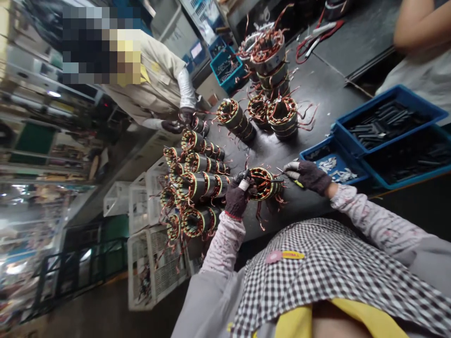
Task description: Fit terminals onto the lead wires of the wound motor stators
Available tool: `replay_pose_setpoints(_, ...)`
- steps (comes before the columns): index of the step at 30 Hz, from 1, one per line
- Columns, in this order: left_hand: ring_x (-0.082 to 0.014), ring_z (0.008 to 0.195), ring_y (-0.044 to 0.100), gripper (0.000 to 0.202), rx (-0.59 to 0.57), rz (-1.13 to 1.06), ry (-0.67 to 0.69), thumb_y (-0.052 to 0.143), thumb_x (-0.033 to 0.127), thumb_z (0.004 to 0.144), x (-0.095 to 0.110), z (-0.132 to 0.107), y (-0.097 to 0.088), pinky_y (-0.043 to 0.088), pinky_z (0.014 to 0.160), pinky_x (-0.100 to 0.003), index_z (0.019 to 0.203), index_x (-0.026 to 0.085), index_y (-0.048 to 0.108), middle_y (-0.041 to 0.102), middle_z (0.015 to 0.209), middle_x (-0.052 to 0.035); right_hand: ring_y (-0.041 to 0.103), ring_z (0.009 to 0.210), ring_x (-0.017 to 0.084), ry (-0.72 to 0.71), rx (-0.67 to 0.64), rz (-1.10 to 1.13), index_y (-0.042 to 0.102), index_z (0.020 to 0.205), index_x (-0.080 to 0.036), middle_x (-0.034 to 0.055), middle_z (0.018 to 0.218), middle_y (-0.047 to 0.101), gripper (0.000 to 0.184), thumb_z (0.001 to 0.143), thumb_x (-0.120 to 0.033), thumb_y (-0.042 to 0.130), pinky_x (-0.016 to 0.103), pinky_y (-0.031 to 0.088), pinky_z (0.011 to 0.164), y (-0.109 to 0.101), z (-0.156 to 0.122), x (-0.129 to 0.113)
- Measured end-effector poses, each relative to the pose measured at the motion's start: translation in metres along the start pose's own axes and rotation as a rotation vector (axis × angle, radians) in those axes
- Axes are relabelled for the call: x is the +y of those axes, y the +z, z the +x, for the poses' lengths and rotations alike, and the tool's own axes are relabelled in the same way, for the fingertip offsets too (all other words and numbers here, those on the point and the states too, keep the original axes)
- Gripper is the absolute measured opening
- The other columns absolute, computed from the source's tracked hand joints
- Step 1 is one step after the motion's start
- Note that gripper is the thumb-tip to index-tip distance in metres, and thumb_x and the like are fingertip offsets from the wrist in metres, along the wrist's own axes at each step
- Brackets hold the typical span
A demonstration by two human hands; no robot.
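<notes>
A motor stator [264, 184] with copper windings and red leads lies on the dark worktable [317, 84] in front of me. My left hand [237, 195], in a dark glove, is closed on its left end. My gloved right hand [307, 174] is closed on a thin tool [286, 172] whose tip reaches into the stator's windings. A yellow-green handle shows under the fingers. To the left lie several more stators [197, 185], stacked on their sides.
Upright stators [282, 117] stand in the table's middle, taller stacks [269, 56] behind. Blue bins [387, 122] with dark and white parts sit at the right. A gloved co-worker [155, 80] handles stators at the far left edge. White crates [148, 263] stand below; another person's arm [419, 23] is top right.
</notes>
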State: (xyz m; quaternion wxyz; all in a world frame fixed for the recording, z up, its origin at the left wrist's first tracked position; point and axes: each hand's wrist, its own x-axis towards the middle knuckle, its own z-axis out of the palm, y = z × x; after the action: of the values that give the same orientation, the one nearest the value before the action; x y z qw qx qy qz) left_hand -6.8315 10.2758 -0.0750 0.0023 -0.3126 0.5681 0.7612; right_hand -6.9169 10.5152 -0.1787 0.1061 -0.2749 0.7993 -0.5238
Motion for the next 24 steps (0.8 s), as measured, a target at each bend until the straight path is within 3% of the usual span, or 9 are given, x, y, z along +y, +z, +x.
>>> replay_pose_setpoints(4, -0.0109, 0.057, 0.066, 0.056, -0.014, -0.003, 0.001, 0.102, 0.043, 0.052, -0.001, 0.0, -0.002, 0.052, 0.051, -0.02, 0.093, 0.017, 0.075, 0.072, 0.075, 0.0002, 0.071, 0.089, 0.026, -0.026, -0.037, 0.053, 0.078, 0.089, -0.023, 0.0104, 0.095, 0.076, 0.032, 0.098, -0.045, 0.057, 0.039, 0.058, 0.084, 0.013, 0.004, -0.004)
replay_pose_setpoints(7, -0.012, 0.06, 0.067, 0.055, -0.028, 0.038, -0.002, 0.101, 0.043, 0.054, 0.0, -0.002, -0.002, 0.054, 0.053, -0.021, 0.094, 0.016, 0.075, 0.074, 0.078, -0.0014, 0.072, 0.087, 0.025, 0.102, -0.082, 0.099, 0.077, 0.096, -0.023, 0.0093, 0.093, 0.077, 0.027, 0.099, -0.04, 0.056, 0.037, 0.059, 0.08, 0.022, 0.005, -0.01)
replay_pose_setpoints(10, -0.0139, 0.059, 0.067, 0.059, -0.071, 0.078, -0.015, 0.102, 0.046, 0.051, 0.003, -0.005, 0.0, 0.056, 0.052, -0.024, 0.094, 0.016, 0.076, 0.075, 0.079, -0.0026, 0.073, 0.083, 0.024, 0.206, -0.181, 0.059, 0.075, 0.102, -0.019, 0.0087, 0.09, 0.077, 0.025, 0.101, -0.032, 0.054, 0.037, 0.061, 0.077, 0.018, 0.009, -0.019)
replay_pose_setpoints(12, -0.0146, 0.058, 0.066, 0.059, -0.109, 0.1, -0.023, 0.102, 0.047, 0.051, 0.007, -0.006, 0.001, 0.056, 0.053, -0.027, 0.094, 0.016, 0.077, 0.075, 0.077, -0.0027, 0.073, 0.098, 0.029, 0.108, -0.144, -0.081, 0.076, 0.106, -0.018, 0.0118, 0.102, 0.077, 0.023, 0.099, -0.03, 0.057, 0.045, 0.061, 0.089, 0.008, 0.014, -0.031)
replay_pose_setpoints(15, -0.0167, 0.07, 0.07, 0.049, -0.167, 0.142, 0.055, 0.1, 0.045, 0.057, 0.015, -0.009, 0.007, 0.061, 0.068, -0.032, 0.091, 0.017, 0.079, 0.078, 0.085, -0.0041, 0.066, 0.124, 0.032, -0.169, 0.062, -0.177, 0.071, 0.132, -0.021, 0.0136, 0.135, 0.069, 0.038, 0.098, -0.036, 0.064, 0.053, 0.055, 0.107, -0.007, 0.023, -0.064)
replay_pose_setpoints(17, -0.0192, 0.082, 0.072, 0.043, -0.243, 0.186, 0.113, 0.098, 0.043, 0.06, 0.022, -0.011, 0.012, 0.062, 0.08, -0.034, 0.089, 0.018, 0.08, 0.079, 0.092, -0.0048, 0.067, 0.123, 0.029, -0.311, 0.07, -0.101, 0.067, 0.14, -0.027, 0.0095, 0.137, 0.068, 0.042, 0.099, -0.039, 0.063, 0.048, 0.058, 0.105, -0.012, 0.029, -0.089)
replay_pose_setpoints(19, -0.0206, 0.085, 0.072, 0.04, -0.326, 0.212, 0.105, 0.098, 0.042, 0.061, 0.028, -0.012, 0.016, 0.062, 0.083, -0.035, 0.087, 0.018, 0.08, 0.079, 0.091, -0.0047, 0.072, 0.111, 0.025, -0.38, -0.015, -0.01, 0.075, 0.128, -0.031, 0.0056, 0.125, 0.075, 0.032, 0.101, -0.038, 0.06, 0.042, 0.061, 0.098, -0.014, 0.033, -0.108)
replay_pose_setpoints(21, -0.0188, 0.08, 0.071, 0.04, -0.323, 0.182, 0.071, 0.098, 0.042, 0.061, 0.031, -0.014, 0.015, 0.062, 0.077, -0.033, 0.086, 0.017, 0.078, 0.078, 0.088, -0.0034, 0.074, 0.104, 0.024, -0.332, -0.01, 0.057, 0.079, 0.115, -0.032, 0.0041, 0.114, 0.079, 0.026, 0.102, -0.038, 0.058, 0.04, 0.062, 0.094, -0.015, 0.032, -0.113)
replay_pose_setpoints(24, -0.0131, 0.068, 0.067, 0.041, -0.15, 0.087, 0.071, 0.098, 0.039, 0.063, 0.029, -0.015, 0.008, 0.058, 0.063, -0.025, 0.091, 0.019, 0.075, 0.073, 0.082, 0.0004, 0.076, 0.1, 0.026, -0.086, 0.141, 0.078, 0.075, 0.126, -0.027, 0.0058, 0.115, 0.079, 0.032, 0.102, -0.038, 0.056, 0.043, 0.063, 0.093, -0.017, 0.012, -0.091)
